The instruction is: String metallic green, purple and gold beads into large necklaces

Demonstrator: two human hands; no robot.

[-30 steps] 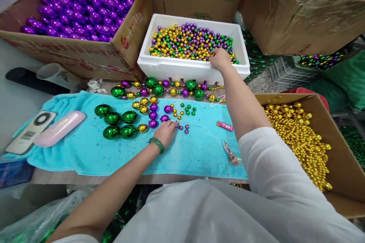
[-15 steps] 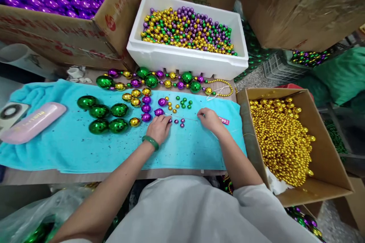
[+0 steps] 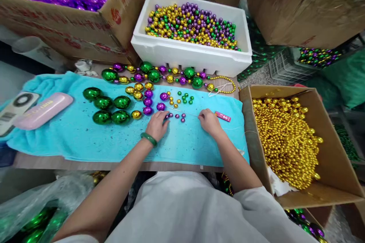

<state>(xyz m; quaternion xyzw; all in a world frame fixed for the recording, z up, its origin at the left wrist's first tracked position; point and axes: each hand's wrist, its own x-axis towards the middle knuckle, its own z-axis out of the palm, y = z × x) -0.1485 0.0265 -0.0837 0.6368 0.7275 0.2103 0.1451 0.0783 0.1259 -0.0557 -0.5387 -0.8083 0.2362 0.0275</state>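
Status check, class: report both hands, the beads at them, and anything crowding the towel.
Left hand on small purple beads. Right hand pinching thin needle. Big green balls lie left, apart.

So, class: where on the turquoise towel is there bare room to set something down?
The turquoise towel is bare along its near edge, below the large green balls and the left hand. It is crowded between the loose small beads and the finished bead strand.
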